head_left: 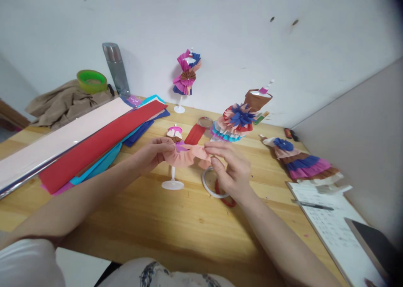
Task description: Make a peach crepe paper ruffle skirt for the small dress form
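A small white mannequin stand (172,184) rises from the wooden table (176,224) in front of me. Around its waist runs a pleated peach crepe-paper skirt (188,154), over a purple layer. My left hand (152,152) pinches the skirt's left end against the figure. My right hand (229,169) pinches the skirt's right end between thumb and fingers. Just below my right hand lie a white tape ring (209,186) and a red ring (227,200).
Long sheets of crepe paper (94,142) in pink, red and blue lie at left. Three finished paper dresses (185,77) (239,119) (302,163) stand or lie behind and to the right. A steel flask (116,68), green tape roll (92,81), clipboard with pen (327,219) and dark tablet (374,240) sit around.
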